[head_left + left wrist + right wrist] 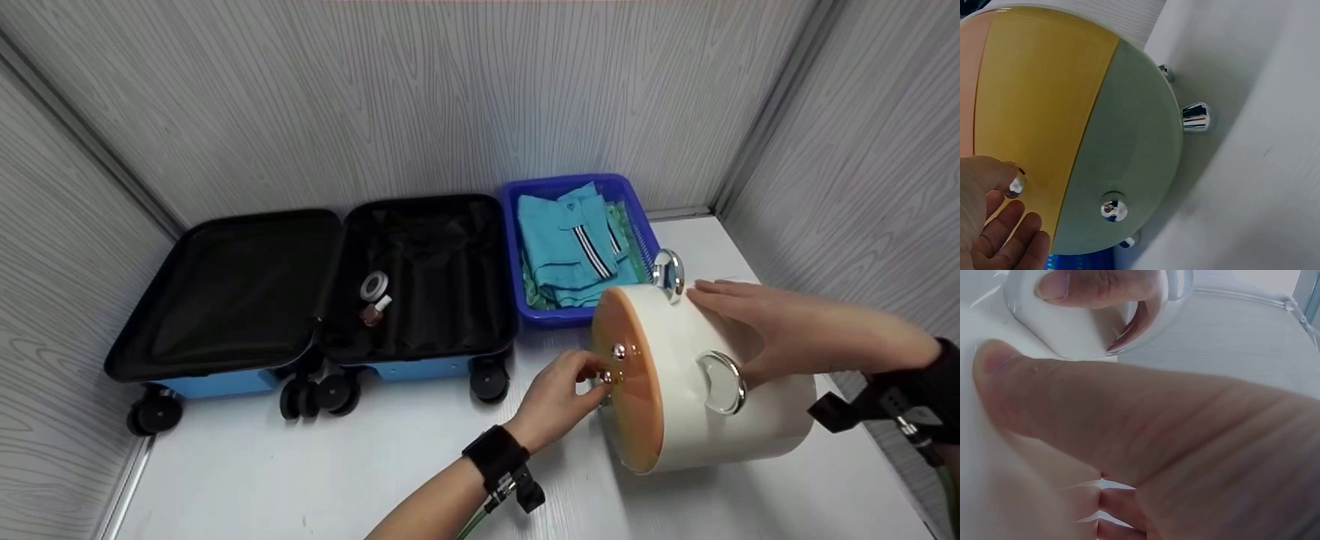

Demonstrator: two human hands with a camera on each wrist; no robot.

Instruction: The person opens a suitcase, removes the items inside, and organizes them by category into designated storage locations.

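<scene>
A round white container [720,420] lies tilted with its lid facing left. The lid [1044,84] has pink, yellow and green sections with small chrome knobs, and chrome handles stand out from the side. My left hand [559,394] pinches the chrome knob [1016,184] on the yellow section between thumb and fingers; its other fingers are loosely spread. With fingers extended, my right hand [772,326] rests on the container's wall. Its thumb [1016,382] presses the white surface beside a chrome handle [724,382], and its other fingers are partly hidden in the right wrist view.
An open blue suitcase with black lining [442,292] lies to the left, holding a small bottle [373,313] and a round grey-white item [374,286]. Behind the container, a blue basket [559,319] holds folded turquoise clothing [566,240]. Wood-grain panels [420,97] surround the white table [315,465].
</scene>
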